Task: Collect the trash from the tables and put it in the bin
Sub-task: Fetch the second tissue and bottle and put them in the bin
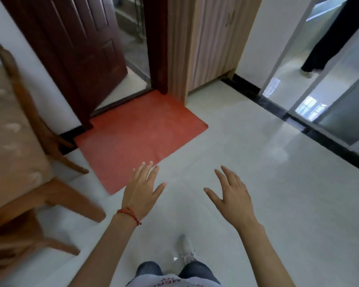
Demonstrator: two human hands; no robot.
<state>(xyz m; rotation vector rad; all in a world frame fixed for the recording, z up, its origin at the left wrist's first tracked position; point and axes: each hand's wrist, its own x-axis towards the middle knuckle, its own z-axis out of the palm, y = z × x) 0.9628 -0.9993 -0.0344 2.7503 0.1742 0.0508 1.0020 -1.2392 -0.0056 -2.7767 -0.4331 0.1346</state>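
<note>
My left hand [142,189] is held out over the white tiled floor with its fingers spread and nothing in it; a red string sits on its wrist. My right hand [232,195] is held out beside it, palm down, fingers apart, also holding nothing. No trash, table top or bin shows in the head view. My own shoe [186,248] and knees are visible below the hands.
A wooden chair [29,154] with a tan cushion stands at the left. A red mat [139,137] lies before an open dark brown door [75,48]. A light wood cabinet [201,42] stands behind it. A person's leg [323,46] shows beyond a glass sliding door [340,112] at right.
</note>
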